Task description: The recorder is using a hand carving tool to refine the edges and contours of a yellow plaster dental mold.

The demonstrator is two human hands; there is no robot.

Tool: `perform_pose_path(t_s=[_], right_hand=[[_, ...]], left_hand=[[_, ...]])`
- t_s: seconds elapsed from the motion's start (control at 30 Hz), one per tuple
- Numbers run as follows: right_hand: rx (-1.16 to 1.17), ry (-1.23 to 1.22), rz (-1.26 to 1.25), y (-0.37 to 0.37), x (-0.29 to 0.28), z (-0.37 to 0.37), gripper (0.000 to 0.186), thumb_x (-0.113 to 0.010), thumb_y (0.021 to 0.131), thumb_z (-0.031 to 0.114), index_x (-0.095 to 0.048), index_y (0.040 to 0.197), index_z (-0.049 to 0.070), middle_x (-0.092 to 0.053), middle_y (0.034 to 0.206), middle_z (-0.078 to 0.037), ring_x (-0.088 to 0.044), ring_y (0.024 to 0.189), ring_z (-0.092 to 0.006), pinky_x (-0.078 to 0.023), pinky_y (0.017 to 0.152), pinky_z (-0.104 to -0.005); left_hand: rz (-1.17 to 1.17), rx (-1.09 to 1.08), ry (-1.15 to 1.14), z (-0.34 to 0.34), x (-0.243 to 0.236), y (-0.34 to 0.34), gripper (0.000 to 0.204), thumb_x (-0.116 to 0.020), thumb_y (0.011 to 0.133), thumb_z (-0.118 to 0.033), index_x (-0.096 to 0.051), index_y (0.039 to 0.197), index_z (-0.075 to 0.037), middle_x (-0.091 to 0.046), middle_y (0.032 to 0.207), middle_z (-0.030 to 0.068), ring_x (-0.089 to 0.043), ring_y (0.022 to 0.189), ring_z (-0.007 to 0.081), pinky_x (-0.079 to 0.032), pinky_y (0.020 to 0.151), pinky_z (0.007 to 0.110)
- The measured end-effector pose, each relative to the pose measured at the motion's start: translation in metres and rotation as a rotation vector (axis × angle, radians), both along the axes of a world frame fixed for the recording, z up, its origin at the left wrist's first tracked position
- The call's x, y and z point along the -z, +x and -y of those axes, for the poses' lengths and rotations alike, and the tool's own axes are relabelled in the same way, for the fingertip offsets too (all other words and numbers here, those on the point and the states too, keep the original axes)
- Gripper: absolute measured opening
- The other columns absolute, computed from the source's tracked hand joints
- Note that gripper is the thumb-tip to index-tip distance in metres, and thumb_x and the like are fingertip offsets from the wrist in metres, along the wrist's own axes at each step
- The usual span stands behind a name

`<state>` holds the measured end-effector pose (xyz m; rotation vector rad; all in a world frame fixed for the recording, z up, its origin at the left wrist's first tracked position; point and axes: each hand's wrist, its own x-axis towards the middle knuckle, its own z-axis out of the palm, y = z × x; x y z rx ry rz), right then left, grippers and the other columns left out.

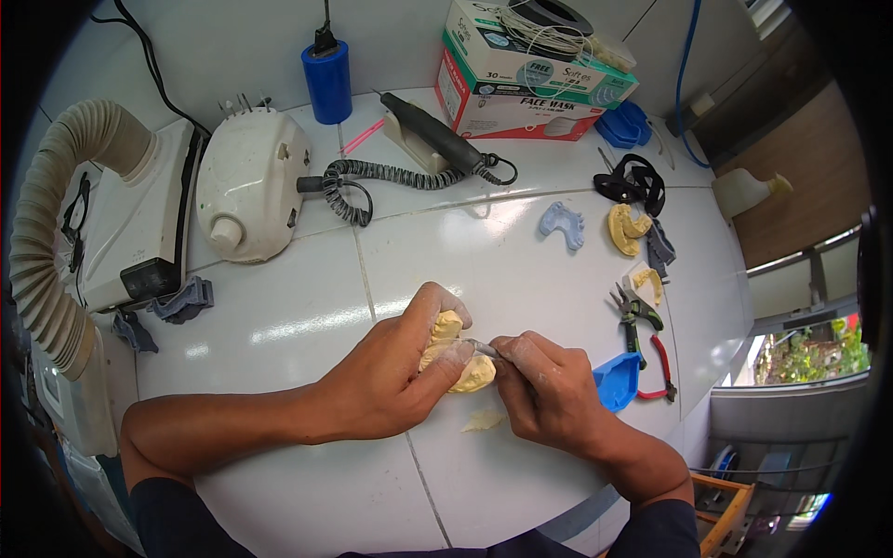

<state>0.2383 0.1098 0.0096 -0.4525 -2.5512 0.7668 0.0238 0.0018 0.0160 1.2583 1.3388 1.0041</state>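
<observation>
My left hand grips a pale yellow plaster dental cast, its thumb pressed over the front of the piece and its fingers curled behind. My right hand pinches a slim metal hand tool, whose tip meets the cast beside my left thumb; the tip itself is hard to make out. A small flat pale yellow scrap lies on the white tiled worktop below my hands.
Behind stand a white motor unit, corded handpiece, blue cylinder and stacked boxes. At left is a hose. At right lie dental casts, a blue impression, pliers and a blue tray.
</observation>
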Motion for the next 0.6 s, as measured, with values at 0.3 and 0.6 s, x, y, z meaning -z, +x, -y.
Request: perform_pose_path(t_s=[0.3, 0.6], right_hand=[[-0.009, 0.006, 0.033, -0.0011, -0.0028, 0.0014, 0.023, -0.076, 0.091, -0.002, -0.069, 0.112, 0.000, -0.062, 0.079, -0.009, -0.063, 0.056, -0.0271, -0.049, 0.048, -0.0385], [-0.003, 0.024, 0.034, -0.0004, -0.0010, 0.0017, 0.024, -0.076, 0.090, -0.003, -0.069, 0.113, -0.001, -0.062, 0.080, -0.010, -0.063, 0.057, -0.0267, -0.049, 0.049, -0.0387]], left_hand=[[0.021, 0.025, -0.026, 0.0018, 0.0039, -0.0010, 0.021, -0.052, 0.112, -0.013, -0.046, 0.129, -0.003, -0.060, 0.096, 0.0079, -0.055, 0.086, 0.0123, -0.048, 0.078, 0.033], [-0.010, 0.051, -0.024, -0.0006, -0.0007, -0.0014, 0.022, -0.052, 0.112, -0.016, -0.041, 0.122, 0.000, -0.067, 0.096, 0.0261, -0.067, 0.086, 0.0378, -0.052, 0.081, 0.049]])
